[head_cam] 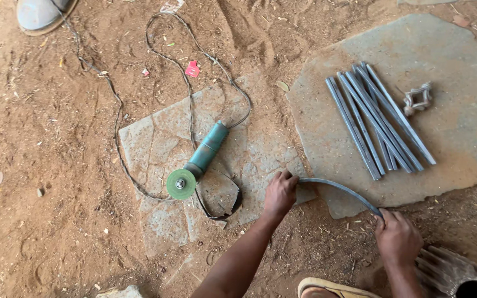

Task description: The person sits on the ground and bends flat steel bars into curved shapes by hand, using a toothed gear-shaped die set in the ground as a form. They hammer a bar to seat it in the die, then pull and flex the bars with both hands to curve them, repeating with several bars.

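Bent bar: one grey metal strip, curved in an arc, lying across the gap between two flat stones.
Left hand: fingers closed round the bar's left end.
Right hand: fist closed round its right end.
Straight bars: about eight, bundled on the right stone.
Angle grinder: one, green disc.
Goggles: one pair.

grey metal strip, bowed, over stone slab edge
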The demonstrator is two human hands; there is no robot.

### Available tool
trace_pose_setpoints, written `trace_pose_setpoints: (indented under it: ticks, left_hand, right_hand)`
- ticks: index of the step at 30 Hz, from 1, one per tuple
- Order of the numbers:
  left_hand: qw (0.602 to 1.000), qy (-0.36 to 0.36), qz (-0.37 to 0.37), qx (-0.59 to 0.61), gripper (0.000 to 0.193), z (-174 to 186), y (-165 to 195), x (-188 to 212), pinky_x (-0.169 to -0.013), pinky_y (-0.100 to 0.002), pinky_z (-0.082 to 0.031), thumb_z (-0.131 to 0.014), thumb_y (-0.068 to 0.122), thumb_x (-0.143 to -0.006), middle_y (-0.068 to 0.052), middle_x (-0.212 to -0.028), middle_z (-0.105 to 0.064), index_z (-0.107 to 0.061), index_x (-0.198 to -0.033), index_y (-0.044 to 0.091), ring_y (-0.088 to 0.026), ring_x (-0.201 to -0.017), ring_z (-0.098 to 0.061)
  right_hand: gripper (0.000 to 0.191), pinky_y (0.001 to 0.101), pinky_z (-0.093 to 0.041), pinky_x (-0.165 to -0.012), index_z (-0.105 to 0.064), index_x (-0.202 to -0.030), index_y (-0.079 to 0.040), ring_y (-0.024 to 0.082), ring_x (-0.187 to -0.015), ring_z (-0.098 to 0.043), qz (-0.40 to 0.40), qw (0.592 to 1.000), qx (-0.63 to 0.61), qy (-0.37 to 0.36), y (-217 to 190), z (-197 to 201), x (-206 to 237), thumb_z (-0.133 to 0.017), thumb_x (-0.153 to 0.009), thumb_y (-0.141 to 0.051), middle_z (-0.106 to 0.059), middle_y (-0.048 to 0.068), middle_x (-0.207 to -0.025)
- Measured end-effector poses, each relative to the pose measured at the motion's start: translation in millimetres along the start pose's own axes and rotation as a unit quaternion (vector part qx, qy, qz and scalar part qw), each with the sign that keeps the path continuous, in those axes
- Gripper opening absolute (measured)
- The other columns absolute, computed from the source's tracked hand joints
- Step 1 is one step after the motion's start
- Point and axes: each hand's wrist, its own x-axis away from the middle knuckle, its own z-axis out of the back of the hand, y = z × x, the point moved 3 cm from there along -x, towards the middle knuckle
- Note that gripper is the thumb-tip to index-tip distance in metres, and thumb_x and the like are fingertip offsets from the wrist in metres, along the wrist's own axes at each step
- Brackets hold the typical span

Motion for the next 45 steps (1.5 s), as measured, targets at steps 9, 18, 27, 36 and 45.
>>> trace_pose_setpoints:
  ticks: [9, 18, 27, 36, 45]
  left_hand:
    - [1.0, -0.014, 0.0, 0.001, 0.012, -7, -7, 4, -0.08, -0.043, -0.055, -0.069, 0.014, -0.093, -0.008, -0.095, -0.067, -0.075, -0.102, 0.009, -0.028, -0.094, -0.064]
    - [0.997, 0.006, -0.075, -0.013, 0.021, -31, -30, 16, -0.074, -0.046, -0.055, -0.065, 0.004, -0.088, -0.016, -0.099, -0.065, -0.074, -0.107, 0.008, -0.036, -0.09, -0.065]
    - [0.996, 0.029, -0.035, 0.071, 0.02, -5, -26, 22, -0.085, -0.045, -0.056, -0.073, 0.003, -0.086, -0.015, -0.1, -0.07, -0.075, -0.106, 0.004, -0.036, -0.095, -0.067]
    - [0.997, 0.041, -0.036, 0.049, 0.02, -3, -24, 14, -0.086, -0.045, -0.056, -0.074, 0.0, -0.084, -0.014, -0.1, -0.07, -0.075, -0.105, 0.002, -0.033, -0.095, -0.067]
    - [0.997, 0.026, -0.024, 0.065, 0.022, 3, -30, 15, -0.085, -0.044, -0.055, -0.076, -0.001, -0.085, -0.014, -0.099, -0.069, -0.074, -0.106, 0.002, -0.032, -0.094, -0.067]
  right_hand:
    - [0.024, 0.0412, -0.061, -0.073, -0.076, -0.116, -0.009, 0.027, -0.082, -0.073, -0.017, 0.997, -0.069, 0.012, 7, -17, 11, -0.074, -0.095, -0.021, -0.074, 0.008, -0.101]
    - [0.024, 0.0514, -0.056, -0.079, -0.075, -0.114, -0.008, 0.042, -0.094, -0.066, -0.046, 0.987, -0.148, 0.037, 8, 10, 22, -0.075, -0.092, -0.017, -0.068, 0.018, -0.104]
    - [0.022, 0.0464, -0.056, -0.08, -0.076, -0.112, 0.0, 0.038, -0.091, -0.069, -0.028, 0.965, -0.253, 0.068, 7, 30, 26, -0.077, -0.092, -0.009, -0.071, 0.019, -0.101]
    - [0.018, 0.0369, -0.061, -0.075, -0.075, -0.111, 0.0, 0.026, -0.085, -0.073, -0.018, 0.976, -0.209, 0.063, 10, 3, 21, -0.08, -0.094, -0.004, -0.074, 0.015, -0.101]
    - [0.012, 0.0318, -0.061, -0.064, -0.075, -0.11, 0.0, 0.021, -0.08, -0.073, -0.03, 0.974, -0.222, 0.047, 15, -24, 23, -0.079, -0.102, -0.007, -0.075, 0.015, -0.098]
